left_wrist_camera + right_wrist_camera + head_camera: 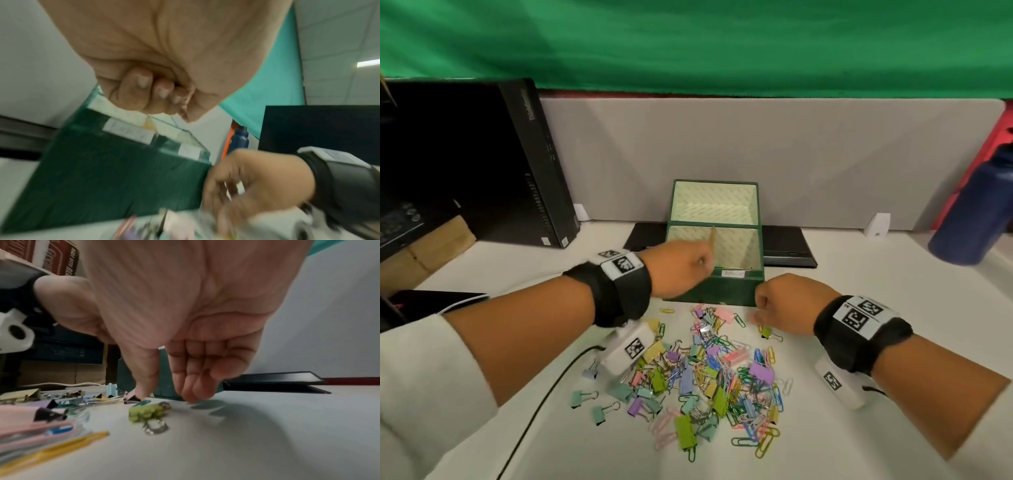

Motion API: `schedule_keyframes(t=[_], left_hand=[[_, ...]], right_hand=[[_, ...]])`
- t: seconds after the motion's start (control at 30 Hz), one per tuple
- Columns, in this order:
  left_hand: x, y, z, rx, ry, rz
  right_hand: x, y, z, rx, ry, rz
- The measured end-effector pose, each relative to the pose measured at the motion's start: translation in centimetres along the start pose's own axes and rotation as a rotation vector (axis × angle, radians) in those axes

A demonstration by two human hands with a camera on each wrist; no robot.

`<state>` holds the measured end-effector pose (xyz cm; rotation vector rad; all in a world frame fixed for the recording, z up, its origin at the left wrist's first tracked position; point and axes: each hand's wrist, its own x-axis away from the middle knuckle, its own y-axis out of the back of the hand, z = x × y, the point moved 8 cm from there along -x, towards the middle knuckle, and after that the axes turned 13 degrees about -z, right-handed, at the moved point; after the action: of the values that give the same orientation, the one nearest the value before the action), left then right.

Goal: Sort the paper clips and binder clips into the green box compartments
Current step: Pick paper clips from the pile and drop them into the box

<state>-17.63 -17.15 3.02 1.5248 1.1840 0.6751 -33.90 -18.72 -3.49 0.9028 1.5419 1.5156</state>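
The green box (pixel 717 291) stands open in the middle of the desk, with a divider (pixel 712 240) that splits it into a left and a right compartment. My left hand (pixel 698 263) hovers over the front of the left compartment; in the left wrist view its fingers (pixel 144 87) are curled tight into the palm and nothing shows in them. A pile of coloured paper clips and binder clips (pixel 705 373) lies in front of the box. My right hand (pixel 167 396) reaches down at the pile's far right edge by the box's corner (pixel 102 170). Its thumb and fingertips (pixel 192 395) are apart, next to a green binder clip (pixel 146 413).
A black computer tower (pixel 527 164) stands at the back left, with a wooden block (pixel 431 250) below it. A dark blue bottle (pixel 969 212) is at the right. A flat black device (pixel 787 250) lies behind the box. A black cable (pixel 544 401) crosses the desk's left front.
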Motion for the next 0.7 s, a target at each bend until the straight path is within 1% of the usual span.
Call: schedule_keyframes(t=[0.07, 0.1, 0.2, 0.3, 0.4, 0.47, 0.5, 0.57, 0.6, 0.63, 0.67, 0.7], left_hand=[[-2.4, 1.1, -0.3, 0.031, 0.073, -0.102], [-3.5, 1.1, -0.4, 0.041, 0.104, -0.115], [-5.9, 0.1, -0.6, 0.083, 0.186, -0.092], [-6.5, -0.8, -0.9, 0.101, 0.22, -0.04], [-5.9, -1.3, -0.4, 0.34, 0.308, -0.01], [-5.2, -0.2, 0.1, 0.377, 0.281, -0.061], [-4.6, 0.9, 0.5, 0.332, 0.236, -0.111], [-2.3, 3.0, 1.1, 0.145, 0.099, -0.205], [-0.7, 3.6, 1.4, 0.058, 0.046, -0.218], [0.9, 3.7, 2.1, -0.006, 0.022, -0.204], [2.7, 3.4, 3.1, -0.058, 0.026, -0.162], [4.4, 2.8, 4.3, -0.108, 0.046, -0.093]], right_hand=[[-0.2, -0.3, 0.3, -0.031, -0.019, 0.03], [-0.2, -0.4, 0.6, -0.052, -0.028, 0.038], [-0.2, -0.6, 0.9, -0.105, -0.046, 0.036], [-0.1, -0.4, 1.1, -0.129, -0.037, 0.036], [0.0, -0.4, 1.5, -0.108, -0.011, 0.032], [0.0, -0.4, 1.8, -0.103, 0.012, 0.013], [0.1, -0.3, 1.7, -0.103, 0.01, 0.0], [0.3, 0.0, 1.6, -0.101, 0.004, -0.017], [0.4, 0.0, 1.4, -0.092, 0.003, -0.006], [0.6, -0.1, 1.3, -0.078, -0.003, 0.018], [0.7, -0.2, 1.4, -0.076, 0.006, 0.029], [0.8, -0.1, 1.7, -0.079, 0.015, 0.035]])
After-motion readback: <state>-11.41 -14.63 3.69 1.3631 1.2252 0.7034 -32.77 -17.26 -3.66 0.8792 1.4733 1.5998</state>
